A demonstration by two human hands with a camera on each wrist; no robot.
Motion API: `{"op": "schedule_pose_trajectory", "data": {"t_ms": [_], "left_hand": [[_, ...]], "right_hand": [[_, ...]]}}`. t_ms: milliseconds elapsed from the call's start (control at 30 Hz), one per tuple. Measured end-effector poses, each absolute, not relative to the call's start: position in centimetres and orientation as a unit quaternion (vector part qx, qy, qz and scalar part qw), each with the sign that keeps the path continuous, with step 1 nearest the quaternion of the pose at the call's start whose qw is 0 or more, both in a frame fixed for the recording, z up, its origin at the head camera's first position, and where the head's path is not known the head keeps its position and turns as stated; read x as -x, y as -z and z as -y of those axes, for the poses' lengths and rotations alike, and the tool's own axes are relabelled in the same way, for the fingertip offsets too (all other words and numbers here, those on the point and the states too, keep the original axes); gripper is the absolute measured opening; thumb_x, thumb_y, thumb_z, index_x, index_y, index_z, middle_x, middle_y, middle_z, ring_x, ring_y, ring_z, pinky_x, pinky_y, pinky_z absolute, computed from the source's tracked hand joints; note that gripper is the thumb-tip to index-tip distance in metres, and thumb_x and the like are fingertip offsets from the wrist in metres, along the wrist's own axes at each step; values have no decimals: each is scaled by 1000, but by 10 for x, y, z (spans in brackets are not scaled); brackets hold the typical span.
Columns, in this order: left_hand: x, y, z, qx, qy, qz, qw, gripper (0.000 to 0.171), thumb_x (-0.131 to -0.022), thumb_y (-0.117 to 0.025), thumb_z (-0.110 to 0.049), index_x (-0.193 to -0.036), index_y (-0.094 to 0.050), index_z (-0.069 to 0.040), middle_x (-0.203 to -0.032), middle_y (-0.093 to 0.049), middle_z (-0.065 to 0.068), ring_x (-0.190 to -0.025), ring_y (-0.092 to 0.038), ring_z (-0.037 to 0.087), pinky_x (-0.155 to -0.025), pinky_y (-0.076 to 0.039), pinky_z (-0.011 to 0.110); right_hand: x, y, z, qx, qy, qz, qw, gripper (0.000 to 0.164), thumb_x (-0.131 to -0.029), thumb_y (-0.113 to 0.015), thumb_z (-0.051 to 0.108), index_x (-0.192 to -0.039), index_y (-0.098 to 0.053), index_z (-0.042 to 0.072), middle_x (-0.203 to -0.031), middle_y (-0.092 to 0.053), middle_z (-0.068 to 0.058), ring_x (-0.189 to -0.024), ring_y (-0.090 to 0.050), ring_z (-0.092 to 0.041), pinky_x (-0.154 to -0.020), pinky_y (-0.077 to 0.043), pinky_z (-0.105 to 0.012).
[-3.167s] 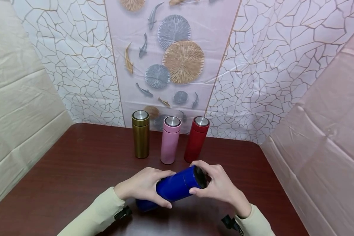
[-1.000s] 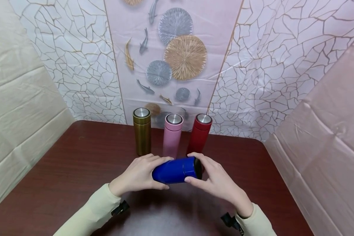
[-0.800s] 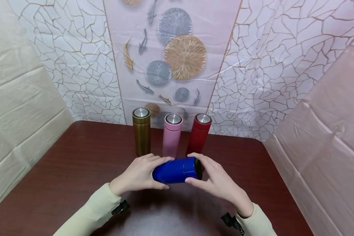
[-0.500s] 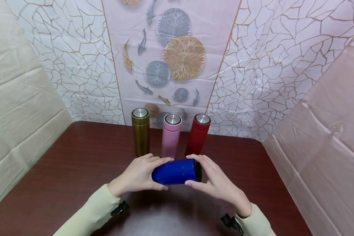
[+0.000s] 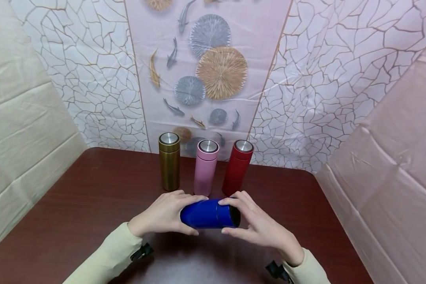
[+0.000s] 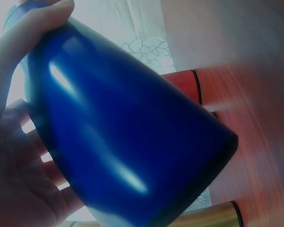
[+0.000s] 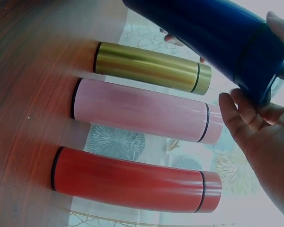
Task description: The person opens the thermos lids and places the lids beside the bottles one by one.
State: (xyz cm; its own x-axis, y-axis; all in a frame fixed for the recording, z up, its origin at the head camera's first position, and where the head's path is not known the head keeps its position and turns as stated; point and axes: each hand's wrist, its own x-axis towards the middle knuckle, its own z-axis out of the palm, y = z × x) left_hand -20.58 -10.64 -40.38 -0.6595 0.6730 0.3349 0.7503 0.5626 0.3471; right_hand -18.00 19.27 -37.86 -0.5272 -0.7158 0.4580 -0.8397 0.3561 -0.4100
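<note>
A blue thermos bottle (image 5: pixel 200 215) lies sideways in the air between my hands, its lid end to the right. My left hand (image 5: pixel 165 215) grips its body, thumb on the near side and fingers behind. At the lid end, my right hand (image 5: pixel 259 223) holds the bottle with thumb below and fingers over the top, around the seam. In the left wrist view the blue body fills much of the picture, its base pointing away from the palm. The right wrist view shows right fingertips (image 7: pixel 241 101) at the lid.
Behind stand three upright bottles with steel-topped lids: gold (image 5: pixel 170 165), pink (image 5: pixel 204 169) and red (image 5: pixel 237 169). They are in a row on the dark red-brown table (image 5: pixel 103 205). Patterned cloth (image 5: pixel 213 79) hangs at the back, with pale cloth on both sides.
The blue bottle has gone from slanting to nearly level across the view. Lately it has come slightly nearer, and the right fingers have shifted left over the lid seam.
</note>
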Motion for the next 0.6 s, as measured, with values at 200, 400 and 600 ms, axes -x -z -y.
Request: {"op": "schedule_pose_trajectory", "data": {"t_ms": [200, 400, 600], "left_hand": [[208, 405, 110, 415, 241, 876, 57, 80, -72, -83, -61, -141, -58, -30, -122, -68, -13, -97, -58, 10, -76, -53, 32], [209, 408, 112, 414, 231, 878, 62, 81, -72, -83, -61, -141, -58, -28, -121, -68, -11, -97, -58, 9, -77, -52, 32], [208, 408, 115, 397, 217, 887, 92, 81, -73, -78, -68, -141, -57, -30, -115, -68, -10, -95, -59, 8, -74, -52, 31]], "right_hand": [[179, 377, -193, -493, -283, 818, 89, 59, -91, -75, 35, -142, -48, 25, -134, -45, 3, -123, -41, -15, -92, -49, -31], [177, 374, -190, -448, -274, 848, 76, 58, -90, -75, 44, -140, -50, 31, -132, -49, 6, -121, -46, -12, -92, -51, -33], [175, 372, -188, -325, -286, 900, 57, 79, -80, -74, 64, -148, -43, 40, -134, -56, 14, -117, -55, -8, -95, -51, -42]]}}
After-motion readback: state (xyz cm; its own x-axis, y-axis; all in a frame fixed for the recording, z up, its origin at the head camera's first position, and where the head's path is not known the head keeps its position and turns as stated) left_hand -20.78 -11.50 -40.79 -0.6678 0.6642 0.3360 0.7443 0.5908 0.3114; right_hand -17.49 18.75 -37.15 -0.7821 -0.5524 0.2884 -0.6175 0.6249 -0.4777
